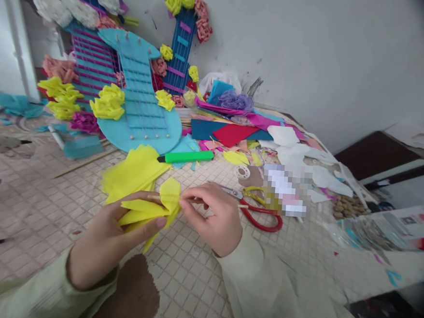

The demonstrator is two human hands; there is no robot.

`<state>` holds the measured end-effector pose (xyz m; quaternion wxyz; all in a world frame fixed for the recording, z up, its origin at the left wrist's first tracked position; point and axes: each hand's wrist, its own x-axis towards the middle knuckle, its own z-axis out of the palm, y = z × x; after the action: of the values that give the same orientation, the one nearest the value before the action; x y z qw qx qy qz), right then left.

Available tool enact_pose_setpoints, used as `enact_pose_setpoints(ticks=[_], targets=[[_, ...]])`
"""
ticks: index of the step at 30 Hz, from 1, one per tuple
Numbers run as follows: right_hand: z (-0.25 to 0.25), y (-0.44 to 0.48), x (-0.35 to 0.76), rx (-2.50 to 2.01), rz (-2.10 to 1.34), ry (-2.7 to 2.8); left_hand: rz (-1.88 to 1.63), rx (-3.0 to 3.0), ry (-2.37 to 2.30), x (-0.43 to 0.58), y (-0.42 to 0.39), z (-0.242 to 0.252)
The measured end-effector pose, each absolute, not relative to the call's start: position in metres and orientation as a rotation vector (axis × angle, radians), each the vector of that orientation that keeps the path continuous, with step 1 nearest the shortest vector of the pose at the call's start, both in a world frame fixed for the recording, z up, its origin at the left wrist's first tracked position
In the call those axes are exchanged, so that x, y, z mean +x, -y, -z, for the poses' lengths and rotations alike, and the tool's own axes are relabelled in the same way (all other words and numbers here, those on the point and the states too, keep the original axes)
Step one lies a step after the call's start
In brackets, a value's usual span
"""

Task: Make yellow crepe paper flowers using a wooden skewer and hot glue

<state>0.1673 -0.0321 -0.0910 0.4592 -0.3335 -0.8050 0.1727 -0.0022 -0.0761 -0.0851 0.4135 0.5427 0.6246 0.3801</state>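
Note:
My left hand [108, 239] is closed around a folded piece of yellow felt [158, 204], thumb and fingers pinching its layers. My right hand [213, 217] pinches the right edge of the same yellow piece with fingertips together. Both hands hover just above the tiled table cover [30, 204]. A stack of loose yellow felt sheets [131, 172] lies just behind the held piece.
Red-handled scissors [259, 211] lie right of my right hand. A green marker [186, 156] rests behind the yellow sheets. Blue guitar-shaped felt boards [139, 100] with felt flowers lean at the back. Coloured and white felt scraps [299, 155] crowd the right side, beside the wall.

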Motion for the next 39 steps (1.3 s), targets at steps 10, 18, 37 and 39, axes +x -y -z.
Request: enact_pose_setpoints(ticks=[10, 18, 37, 39], targets=[[0.098, 0.030, 0.169, -0.770, -0.403, 2.105, -0.989, 0.805, -1.328, -0.011, 0.077, 0.084], [0.100, 0.033, 0.170, -0.722, -0.395, 2.257, -0.791, 1.075, -1.270, -0.004, 0.071, 0.079], [0.101, 0.030, 0.171, -0.711, -0.455, 2.238, -0.786, 1.268, -1.275, -0.006, 0.074, 0.081], [0.100, 0.028, 0.172, -0.739, -0.501, 2.176, -0.838, 1.257, -1.293, -0.006, 0.077, 0.080]])
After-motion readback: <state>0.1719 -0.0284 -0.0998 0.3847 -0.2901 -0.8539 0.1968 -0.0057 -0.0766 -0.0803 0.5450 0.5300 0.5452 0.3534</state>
